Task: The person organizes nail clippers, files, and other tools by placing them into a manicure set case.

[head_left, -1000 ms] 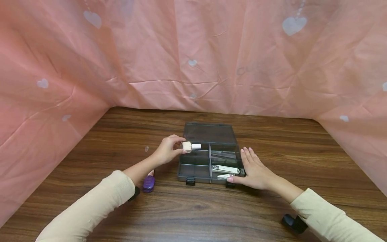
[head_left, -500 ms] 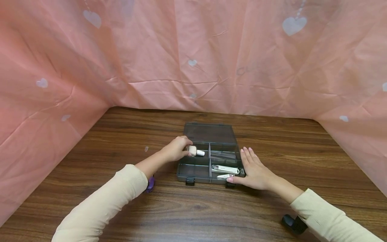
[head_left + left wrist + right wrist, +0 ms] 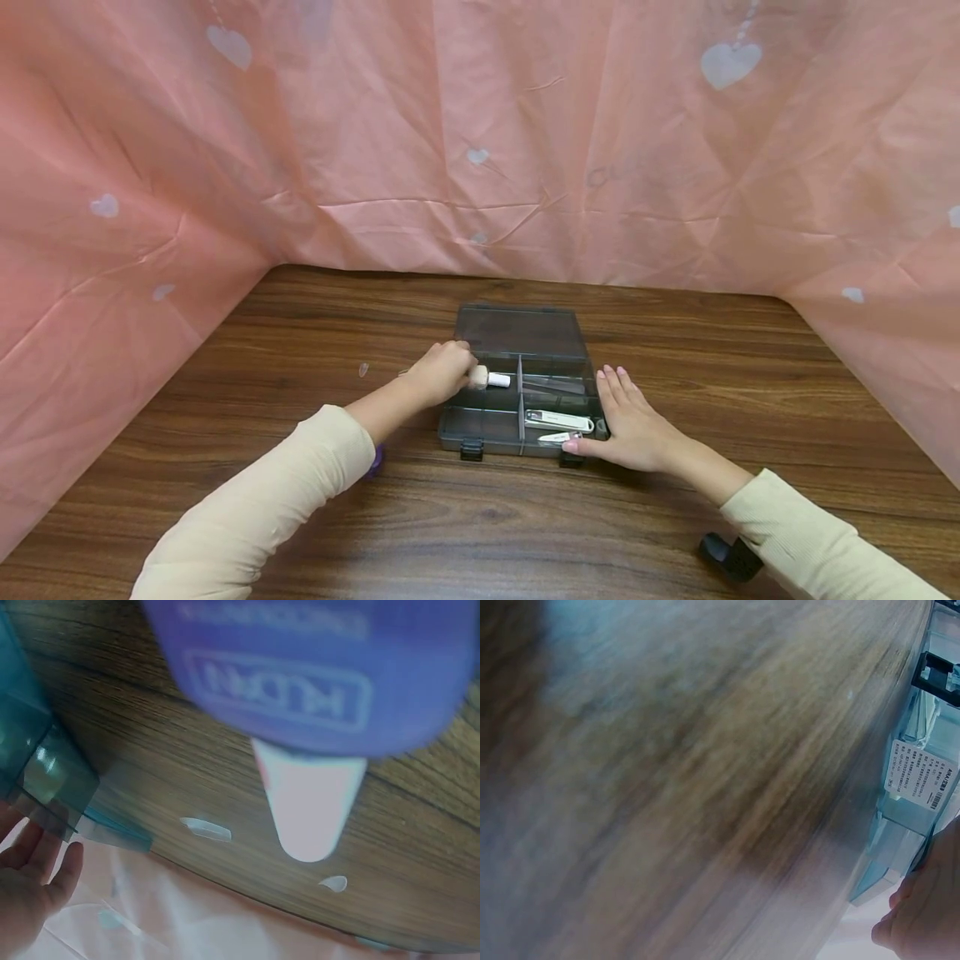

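Note:
An open grey translucent divided box [image 3: 480, 425] lies on the table with its lid [image 3: 517, 329] folded back. My left hand [image 3: 442, 372] holds a nail polish bottle [image 3: 478, 377] with a white cap, lying sideways in the back left compartment; the fingers partly hide it. My right hand [image 3: 637, 425] rests along the box's right side, fingers straight and thumb at the front edge. A large nail clipper [image 3: 558, 421] and a smaller white-handled one [image 3: 555, 437] lie in the front right compartment. Dark flat strips [image 3: 553, 386] lie behind them.
A purple lettered object [image 3: 300, 690] with a white tapered tip is near the left wrist, mostly hidden by the sleeve in the head view. Small clear pieces [image 3: 206, 829] lie on the wooden table [image 3: 480, 525]. A pink curtain [image 3: 480, 100] encloses the back and sides.
My left hand has moved right and lowered the nail polish bottle into the back left compartment. The left sleeve now covers most of the purple object. My right hand has stayed put.

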The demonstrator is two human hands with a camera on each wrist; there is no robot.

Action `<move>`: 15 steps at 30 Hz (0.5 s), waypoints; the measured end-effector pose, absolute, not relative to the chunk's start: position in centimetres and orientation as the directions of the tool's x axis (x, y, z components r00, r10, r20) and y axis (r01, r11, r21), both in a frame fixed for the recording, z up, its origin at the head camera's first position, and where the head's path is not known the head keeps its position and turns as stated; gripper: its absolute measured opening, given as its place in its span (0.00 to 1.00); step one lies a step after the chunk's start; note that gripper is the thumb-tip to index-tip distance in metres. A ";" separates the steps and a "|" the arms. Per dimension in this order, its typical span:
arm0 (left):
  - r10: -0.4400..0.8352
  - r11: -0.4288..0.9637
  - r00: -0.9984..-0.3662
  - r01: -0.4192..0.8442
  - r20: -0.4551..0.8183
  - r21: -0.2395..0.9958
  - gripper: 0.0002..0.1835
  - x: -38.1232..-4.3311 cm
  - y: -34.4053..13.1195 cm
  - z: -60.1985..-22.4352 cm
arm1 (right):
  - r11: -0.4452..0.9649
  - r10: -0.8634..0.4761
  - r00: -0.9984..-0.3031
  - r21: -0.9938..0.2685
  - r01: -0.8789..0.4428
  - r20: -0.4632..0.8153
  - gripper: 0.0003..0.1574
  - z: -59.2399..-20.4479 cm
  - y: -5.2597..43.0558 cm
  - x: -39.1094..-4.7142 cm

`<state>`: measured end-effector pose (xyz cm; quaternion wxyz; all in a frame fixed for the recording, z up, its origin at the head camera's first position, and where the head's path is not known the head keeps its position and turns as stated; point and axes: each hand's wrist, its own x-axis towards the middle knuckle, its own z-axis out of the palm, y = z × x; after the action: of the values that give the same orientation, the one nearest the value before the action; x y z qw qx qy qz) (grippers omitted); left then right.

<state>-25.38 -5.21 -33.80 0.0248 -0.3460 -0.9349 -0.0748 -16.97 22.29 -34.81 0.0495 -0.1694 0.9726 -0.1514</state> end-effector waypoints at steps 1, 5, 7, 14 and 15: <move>0.640 0.752 -0.761 0.649 0.104 0.119 0.07 -25.4 -5.2 -33.8 | 0.897 -0.345 -0.938 -0.312 -0.315 -0.045 0.72 -34.8 22.3 -17.0; 0.635 0.749 -0.760 0.650 0.142 0.126 0.05 -25.5 -5.5 -33.8 | 0.896 -0.347 -0.937 -0.311 -0.318 -0.044 0.72 -34.9 22.3 -17.0; 0.641 0.739 -0.749 0.661 0.166 0.130 0.06 -25.5 -5.8 -33.7 | 0.896 -0.347 -0.937 -0.311 -0.317 -0.045 0.72 -34.9 22.3 -16.9; 0.664 0.685 -0.721 0.693 0.199 0.225 0.10 -25.0 -7.1 -33.0 | 0.898 -0.344 -0.938 -0.309 -0.313 -0.047 0.72 -34.8 22.3 -16.9; 0.665 0.676 -0.719 0.695 0.203 0.244 0.10 -24.9 -7.3 -32.9 | 0.898 -0.343 -0.938 -0.309 -0.313 -0.047 0.72 -34.8 22.3 -16.9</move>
<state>-24.92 -7.26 -32.88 0.0489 -0.3718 -0.9143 -0.1533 -16.93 22.34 -34.77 0.0501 -0.1686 0.9729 -0.1500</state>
